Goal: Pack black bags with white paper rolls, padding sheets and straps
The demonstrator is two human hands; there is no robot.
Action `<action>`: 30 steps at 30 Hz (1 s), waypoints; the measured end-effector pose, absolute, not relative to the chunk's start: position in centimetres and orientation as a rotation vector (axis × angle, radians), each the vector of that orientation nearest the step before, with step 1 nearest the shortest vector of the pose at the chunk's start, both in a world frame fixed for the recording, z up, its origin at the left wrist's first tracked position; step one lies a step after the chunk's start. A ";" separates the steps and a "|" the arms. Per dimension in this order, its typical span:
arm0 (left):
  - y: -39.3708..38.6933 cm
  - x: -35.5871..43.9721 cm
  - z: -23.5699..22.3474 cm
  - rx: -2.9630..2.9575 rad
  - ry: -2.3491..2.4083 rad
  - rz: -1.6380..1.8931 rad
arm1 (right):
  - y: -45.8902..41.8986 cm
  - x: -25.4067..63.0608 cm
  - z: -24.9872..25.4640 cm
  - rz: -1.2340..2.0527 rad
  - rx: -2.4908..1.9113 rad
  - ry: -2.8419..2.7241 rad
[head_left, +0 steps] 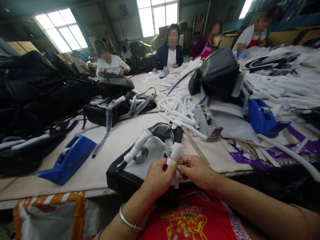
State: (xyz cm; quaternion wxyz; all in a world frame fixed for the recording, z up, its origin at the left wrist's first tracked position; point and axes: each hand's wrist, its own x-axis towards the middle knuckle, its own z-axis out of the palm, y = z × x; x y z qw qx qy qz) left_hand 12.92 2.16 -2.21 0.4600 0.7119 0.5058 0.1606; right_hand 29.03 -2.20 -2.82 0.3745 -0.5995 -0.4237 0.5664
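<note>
Pinching wrap [178,151] over bag [116,180], lower centre | left hand [158,176] and right hand [197,171] closed on wrap | likely light, soft, tearable; best held by edges

Both hands brought close together low in the view, just right of centre. Left forearm [135,208] angled upward and to the right from the bottom edge; right forearm [250,196] extended inward from the lower right, laid at a shallower slant. Both forearms bare. Left hand [158,176] seen from the back, its index finger [161,162] bent and its thumb [171,170] pointed upward, held in a pinch. Right hand [200,173] turned toward the left one, its fingers curled in and the tips drawn together. Left and right fingertips held near each other. Right wrist [218,181] kept nearly in line with its forearm. Remaining left fingers partly hidden.
</note>
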 end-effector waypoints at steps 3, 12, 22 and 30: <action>2.1 12.9 -2.3 1.763 1.249 0.415 | -1.8 29.3 -2.8 1.467 -1.558 -1.167; 2.5 12.5 -2.0 1.583 1.176 0.452 | -0.7 30.6 -2.3 1.041 -1.598 -1.747; 3.1 12.7 -1.6 1.474 1.208 0.466 | 0.3 30.7 -3.5 0.866 -1.505 -1.822; 3.0 12.6 -1.1 1.428 1.196 0.492 | 0.3 30.5 -3.5 0.860 -1.636 -1.660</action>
